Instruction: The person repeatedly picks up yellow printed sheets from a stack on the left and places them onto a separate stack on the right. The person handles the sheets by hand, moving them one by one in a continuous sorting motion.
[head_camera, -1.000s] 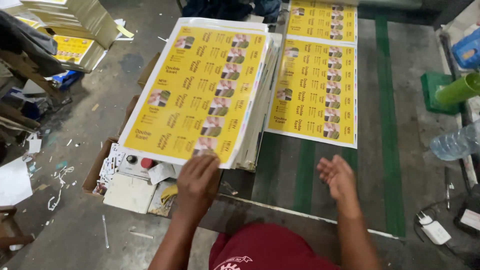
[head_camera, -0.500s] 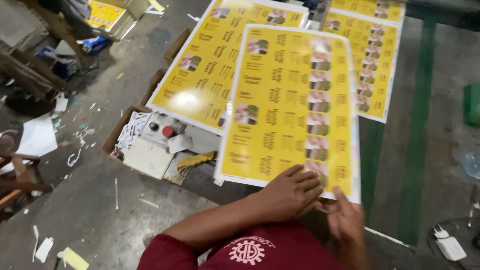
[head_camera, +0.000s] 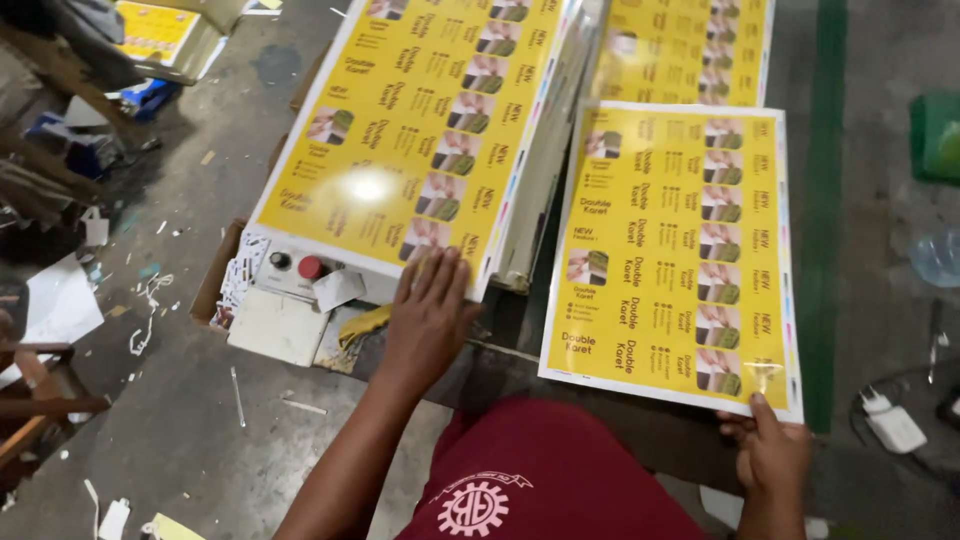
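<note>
A thick stack of glossy yellow printed sheets (head_camera: 420, 150) lies on the table at the left. My left hand (head_camera: 428, 315) rests flat on its near corner, fingers spread. A single yellow printed sheet (head_camera: 680, 250) lies to the right on another pile. My right hand (head_camera: 768, 450) pinches that sheet's near right corner, thumb on top.
A grey control box with a red button (head_camera: 310, 268) sits below the left stack. A white charger (head_camera: 893, 425) and a clear plastic bottle (head_camera: 938, 258) lie at the right, with a green object (head_camera: 938, 135) beyond. Paper scraps litter the floor (head_camera: 150, 420) at the left.
The single sheet has moved from the middle over to the right pile, carried by my right hand. My left hand has gone back left onto the stack's near corner.
</note>
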